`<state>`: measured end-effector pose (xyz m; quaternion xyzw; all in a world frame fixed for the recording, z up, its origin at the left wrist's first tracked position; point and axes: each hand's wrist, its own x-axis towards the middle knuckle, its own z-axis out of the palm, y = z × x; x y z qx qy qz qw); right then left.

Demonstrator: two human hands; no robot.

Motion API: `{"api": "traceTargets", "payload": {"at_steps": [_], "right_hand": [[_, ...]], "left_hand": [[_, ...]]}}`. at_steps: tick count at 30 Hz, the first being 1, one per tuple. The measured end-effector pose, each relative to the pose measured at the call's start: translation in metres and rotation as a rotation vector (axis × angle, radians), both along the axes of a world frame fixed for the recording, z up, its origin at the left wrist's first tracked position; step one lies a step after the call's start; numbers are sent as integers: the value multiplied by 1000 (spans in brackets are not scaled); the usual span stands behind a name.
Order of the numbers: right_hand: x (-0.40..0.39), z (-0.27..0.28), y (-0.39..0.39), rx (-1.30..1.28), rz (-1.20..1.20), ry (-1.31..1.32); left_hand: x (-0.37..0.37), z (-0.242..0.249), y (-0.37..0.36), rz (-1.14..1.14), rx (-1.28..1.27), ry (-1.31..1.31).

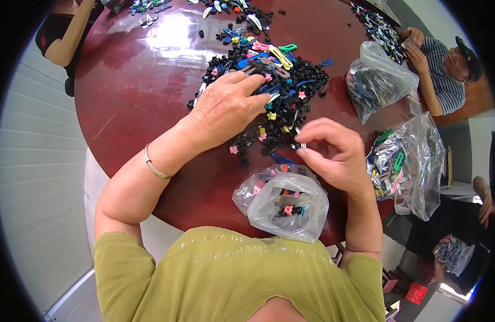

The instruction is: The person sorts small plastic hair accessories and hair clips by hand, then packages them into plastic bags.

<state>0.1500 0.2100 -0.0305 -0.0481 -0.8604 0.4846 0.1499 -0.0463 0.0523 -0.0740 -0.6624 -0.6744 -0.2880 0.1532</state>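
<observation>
A heap of small black hair claw clips (312, 75), mixed with coloured snap clips and flower-shaped pieces, lies on the dark red table. My left hand (228, 104) rests over the heap's near left side, fingers apart; a white clip (273, 97) lies at its fingertips. To the right, my right hand (333, 153) pinches a small white-and-dark hair clip (300, 140) between thumb and forefinger, above the near edge of the heap. Below it, close to my body, a clear plastic bag (314, 217) stands with its mouth open, holding black and coloured claw clips (288, 210).
Two more clear bags of clips stand on the right, one farther back (387, 80) and one near the edge (419, 166). Other clip piles (379, 29) lie at the far side. One person (446, 75) sits at the right; others are at the upper left and lower right.
</observation>
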Motion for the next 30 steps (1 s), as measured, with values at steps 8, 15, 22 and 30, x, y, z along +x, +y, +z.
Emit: {"api": "traceTargets", "payload": {"at_steps": [8, 15, 22, 30], "right_hand": [[15, 35, -11, -24, 227, 92], [-11, -14, -7, 399, 47, 166], [-12, -30, -10, 634, -38, 158], [-14, -35, -10, 721, -41, 189]], "left_hand": [[6, -4, 1, -15, -13, -15], [10, 6, -3, -26, -1, -50], [12, 11, -3, -39, -45, -60], [14, 13, -2, -40, -33, -53]]}}
